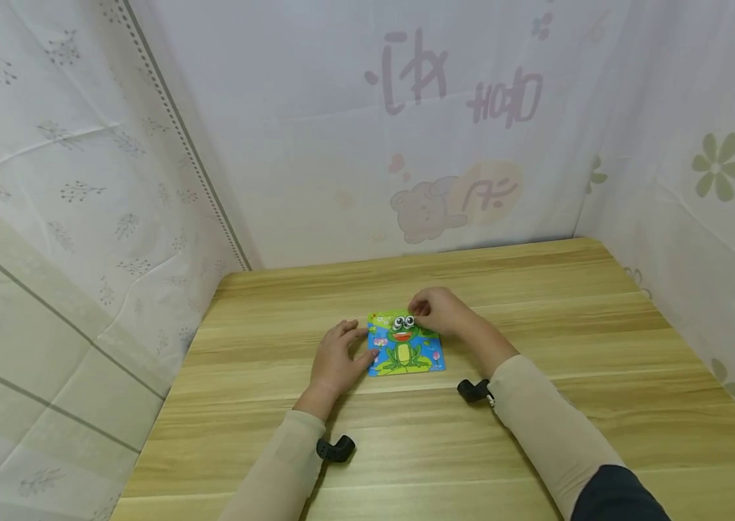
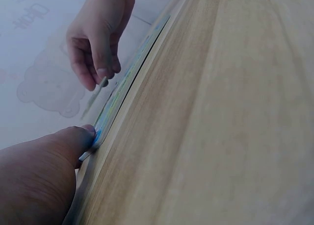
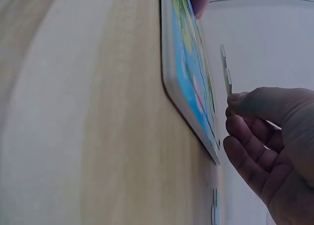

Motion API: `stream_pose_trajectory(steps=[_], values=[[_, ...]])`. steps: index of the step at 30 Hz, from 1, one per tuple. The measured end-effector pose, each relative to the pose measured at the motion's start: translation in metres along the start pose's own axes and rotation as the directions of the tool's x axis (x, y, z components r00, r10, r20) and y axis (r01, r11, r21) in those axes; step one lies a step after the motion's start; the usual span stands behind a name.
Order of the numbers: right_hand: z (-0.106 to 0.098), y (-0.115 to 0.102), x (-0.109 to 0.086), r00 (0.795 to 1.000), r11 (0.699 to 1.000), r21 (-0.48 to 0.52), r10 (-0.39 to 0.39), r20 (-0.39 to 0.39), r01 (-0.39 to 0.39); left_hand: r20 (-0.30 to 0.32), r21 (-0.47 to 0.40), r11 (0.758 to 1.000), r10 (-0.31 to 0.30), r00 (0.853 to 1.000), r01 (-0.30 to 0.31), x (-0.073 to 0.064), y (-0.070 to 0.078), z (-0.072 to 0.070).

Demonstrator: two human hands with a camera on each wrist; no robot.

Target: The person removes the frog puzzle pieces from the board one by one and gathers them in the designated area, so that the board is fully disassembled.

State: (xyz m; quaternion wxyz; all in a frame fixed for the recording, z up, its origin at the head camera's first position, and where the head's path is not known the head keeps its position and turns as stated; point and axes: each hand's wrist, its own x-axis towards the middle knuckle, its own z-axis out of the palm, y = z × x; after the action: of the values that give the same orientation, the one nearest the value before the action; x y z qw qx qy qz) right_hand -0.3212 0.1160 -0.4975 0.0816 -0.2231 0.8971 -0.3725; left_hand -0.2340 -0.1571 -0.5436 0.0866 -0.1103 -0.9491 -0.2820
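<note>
A square frog puzzle board (image 1: pixel 429 358), blue and green with a cartoon frog, lies flat on the wooden table. My left hand (image 1: pixel 336 362) rests at its left edge; its thumb (image 2: pixel 81 137) touches the board's surface in the left wrist view. Over the board's upper right corner, my right hand (image 1: pixel 440 311) pinches a thin flat puzzle piece (image 3: pixel 226 70) between thumb and fingertips. The piece stands edge-on above the board in both wrist views, so its printed face is hidden there.
The wooden table (image 1: pixel 400 463) extends around the board on all sides. Patterned white cloth (image 1: pixel 315 145) hangs behind and beside it. A black wrist mount (image 1: pixel 336 449) sits on the left sleeve, another black mount (image 1: pixel 474 391) by the right cuff.
</note>
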Motion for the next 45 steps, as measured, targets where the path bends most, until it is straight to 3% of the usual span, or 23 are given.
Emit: stream_pose_trajectory(steps=[30, 45], values=[[-0.035, 0.029, -0.044, 0.991, 0.995, 0.084, 0.056, -0.124, -0.046, 0.0, 0.004, 1.0, -0.011, 1.0, 0.011, 0.001, -0.001, 0.002], [-0.052, 0.052, -0.067, 0.983, 0.996, 0.063, 0.075, -0.167, -0.065, -0.002, 0.007, 1.0, -0.009, 1.0, 0.009, 0.001, -0.003, 0.003]])
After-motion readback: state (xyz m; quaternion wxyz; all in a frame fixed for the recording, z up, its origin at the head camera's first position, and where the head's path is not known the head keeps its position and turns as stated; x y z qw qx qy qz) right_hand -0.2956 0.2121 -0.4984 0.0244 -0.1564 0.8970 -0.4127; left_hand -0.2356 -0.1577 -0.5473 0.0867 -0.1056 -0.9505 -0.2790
